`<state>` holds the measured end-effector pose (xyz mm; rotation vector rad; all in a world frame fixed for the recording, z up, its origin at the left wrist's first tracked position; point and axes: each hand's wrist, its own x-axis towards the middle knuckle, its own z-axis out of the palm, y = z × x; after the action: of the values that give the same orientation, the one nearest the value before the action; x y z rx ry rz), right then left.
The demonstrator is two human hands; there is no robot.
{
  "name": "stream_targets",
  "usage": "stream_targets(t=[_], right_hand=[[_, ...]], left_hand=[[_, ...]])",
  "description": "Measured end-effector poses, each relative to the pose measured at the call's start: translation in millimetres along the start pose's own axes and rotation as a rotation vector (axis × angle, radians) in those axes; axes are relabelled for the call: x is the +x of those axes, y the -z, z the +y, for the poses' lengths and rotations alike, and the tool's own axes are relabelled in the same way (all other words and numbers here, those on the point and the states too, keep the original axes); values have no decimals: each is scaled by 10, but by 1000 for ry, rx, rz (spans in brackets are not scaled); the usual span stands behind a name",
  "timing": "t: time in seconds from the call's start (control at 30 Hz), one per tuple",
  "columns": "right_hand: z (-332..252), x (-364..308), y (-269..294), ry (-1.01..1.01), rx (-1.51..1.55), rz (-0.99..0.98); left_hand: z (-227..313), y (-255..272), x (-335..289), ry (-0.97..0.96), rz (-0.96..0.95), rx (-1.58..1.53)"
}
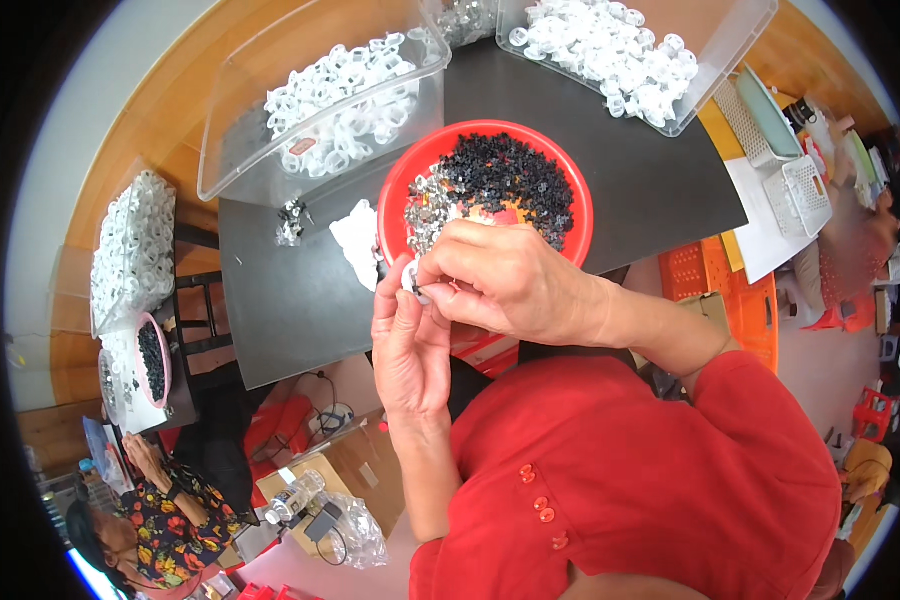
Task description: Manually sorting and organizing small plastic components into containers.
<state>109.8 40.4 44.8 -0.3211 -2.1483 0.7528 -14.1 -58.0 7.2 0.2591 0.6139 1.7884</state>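
Between thumb and fingers, my left hand (412, 350) pinches a small white plastic ring-like part (409, 278). My right hand (520, 280) is closed in a pinch against that same part; a small dark bit shows at its fingertips, too small to name. Both hands meet over the near-left rim of a round red basin (583, 215). In the basin lie a heap of small black pieces (515, 180) and, on its left side, small silvery metal pieces (427, 205). Just left of the basin a crumpled white sheet (356, 242) rests on the dark table.
Clear plastic bins (215, 165) of white parts stand at the table's far side. A small pile of metal pieces (291, 222) lies at the left. Another person (165, 510) sits at lower left by a second table; orange crates (705, 280) stand to the right.
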Motion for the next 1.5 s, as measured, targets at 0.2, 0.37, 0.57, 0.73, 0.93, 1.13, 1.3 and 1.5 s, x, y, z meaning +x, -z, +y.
stream_targets(t=[0.2,0.37,0.57,0.73,0.93,1.13,1.3,1.5], right_hand=[[41,52,38,-51,124,-78],[-52,25,-34,-110,135,-25],[-48,62,-30,-198,266,-93],[-134,55,-64,-238,237,-76],[-83,200,46,-271,262,-198],[127,851,431,-255,72,-63],[777,1421,292,33,-233,412],[713,709,287,-108,-184,293]], left_hand=[[22,-6,-2,-51,33,143],[35,-3,-4,-110,70,219],[78,2,-19,-138,81,296],[67,109,-27,-180,61,357],[163,-20,-42,-120,7,327],[309,-217,-294,-304,-15,646],[575,-618,-711,-323,-1095,98],[336,-631,-709,-217,-1071,-3]])
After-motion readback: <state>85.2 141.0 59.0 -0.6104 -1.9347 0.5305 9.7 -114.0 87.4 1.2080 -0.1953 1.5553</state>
